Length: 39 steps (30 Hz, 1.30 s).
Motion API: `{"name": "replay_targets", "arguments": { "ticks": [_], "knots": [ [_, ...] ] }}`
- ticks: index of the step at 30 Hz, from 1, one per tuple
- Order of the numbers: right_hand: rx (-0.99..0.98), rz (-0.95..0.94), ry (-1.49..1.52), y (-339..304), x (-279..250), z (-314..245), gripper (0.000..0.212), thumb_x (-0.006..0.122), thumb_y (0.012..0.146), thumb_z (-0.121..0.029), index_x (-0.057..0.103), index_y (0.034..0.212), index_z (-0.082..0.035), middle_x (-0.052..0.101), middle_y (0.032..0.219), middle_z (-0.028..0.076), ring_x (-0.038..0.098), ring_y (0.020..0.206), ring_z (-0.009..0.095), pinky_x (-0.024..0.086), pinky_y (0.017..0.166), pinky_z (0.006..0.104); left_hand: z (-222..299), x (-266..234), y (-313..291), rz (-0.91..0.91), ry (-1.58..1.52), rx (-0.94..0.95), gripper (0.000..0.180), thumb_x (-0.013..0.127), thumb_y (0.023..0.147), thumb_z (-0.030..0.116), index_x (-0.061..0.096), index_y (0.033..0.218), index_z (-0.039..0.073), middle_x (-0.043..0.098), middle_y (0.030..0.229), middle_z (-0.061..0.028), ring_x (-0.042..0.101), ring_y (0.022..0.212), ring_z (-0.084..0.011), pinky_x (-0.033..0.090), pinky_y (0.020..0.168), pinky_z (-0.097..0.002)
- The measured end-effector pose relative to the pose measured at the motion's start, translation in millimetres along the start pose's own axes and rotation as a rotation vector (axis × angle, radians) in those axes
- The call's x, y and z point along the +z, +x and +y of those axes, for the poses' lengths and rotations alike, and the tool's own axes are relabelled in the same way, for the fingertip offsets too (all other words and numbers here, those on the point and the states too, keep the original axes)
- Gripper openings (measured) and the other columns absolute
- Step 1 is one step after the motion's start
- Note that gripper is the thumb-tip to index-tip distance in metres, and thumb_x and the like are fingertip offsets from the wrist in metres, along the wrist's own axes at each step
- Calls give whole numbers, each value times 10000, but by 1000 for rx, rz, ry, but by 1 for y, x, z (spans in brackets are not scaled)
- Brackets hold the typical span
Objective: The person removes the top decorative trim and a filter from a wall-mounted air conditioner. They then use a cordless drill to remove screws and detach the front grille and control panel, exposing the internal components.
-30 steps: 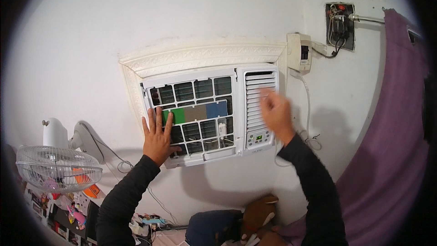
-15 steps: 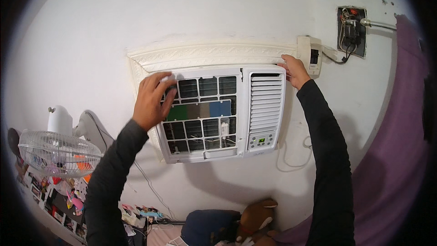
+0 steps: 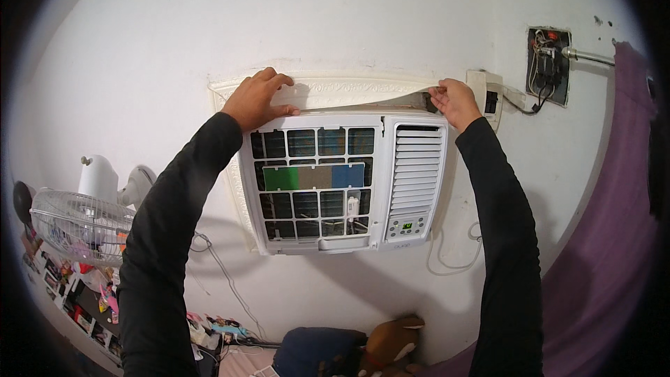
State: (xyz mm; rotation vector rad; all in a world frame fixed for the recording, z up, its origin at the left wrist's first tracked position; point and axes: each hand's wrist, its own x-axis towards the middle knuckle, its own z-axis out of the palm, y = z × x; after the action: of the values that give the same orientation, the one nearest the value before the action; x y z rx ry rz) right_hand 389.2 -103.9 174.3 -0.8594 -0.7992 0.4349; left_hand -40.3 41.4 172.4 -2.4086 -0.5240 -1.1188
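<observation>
A white window air conditioner (image 3: 382, 188) is set in the wall, its front grille bare and its small green display lit. Behind the grille sits a filter strip (image 3: 314, 176) in green, brown and blue. Above the unit runs a cream embossed trim strip (image 3: 349, 91). My right hand (image 3: 457, 105) pinches the strip's right end, which bows away from the wall and leaves a dark gap beneath. At the strip's left part is my left hand (image 3: 259, 101), fingers apart over the trim and thumb by the unit's top edge.
Right of the trim are a breaker switch box (image 3: 486, 98) and an open wall box with exposed wires (image 3: 548, 66). A purple curtain (image 3: 600, 230) hangs at the right. A wall fan (image 3: 77, 227) stands out at the left. Below lie a dark blue cushion (image 3: 317, 352) and a brown plush toy (image 3: 391, 342).
My left hand has moved up from the grille to the trim. My right hand has taken hold of the trim's right end and pulled it off the wall, opening a gap.
</observation>
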Motion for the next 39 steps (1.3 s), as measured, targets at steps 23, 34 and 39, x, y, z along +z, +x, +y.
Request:
{"name": "replay_targets", "arguments": {
  "ticks": [23,34,39],
  "knots": [
    [-529,-578,-1066,-44,43,6,286,623,1001,-264,714,1066,0,723,1058,155,713,859,247,562,808,375,0,18,13,428,406,170,118,709,981,218,726,1013,105,607,760,-69,660,732,-266,550,631,-408],
    [-215,-853,-1510,-32,147,37,765,423,1023,-624,572,1492,-38,556,1530,231,543,1387,360,375,1173,398,-28,-14,29,343,513,499,161,723,983,270,705,1009,113,614,837,-33,632,783,-197,552,663,-350],
    [-33,-833,-1510,-26,147,39,815,397,1019,-659,542,1524,-36,503,1582,232,493,1444,366,336,1204,401,-35,-21,26,251,583,530,194,694,1006,264,672,1134,120,654,893,-31,670,859,-209,581,702,-354]
  ]
}}
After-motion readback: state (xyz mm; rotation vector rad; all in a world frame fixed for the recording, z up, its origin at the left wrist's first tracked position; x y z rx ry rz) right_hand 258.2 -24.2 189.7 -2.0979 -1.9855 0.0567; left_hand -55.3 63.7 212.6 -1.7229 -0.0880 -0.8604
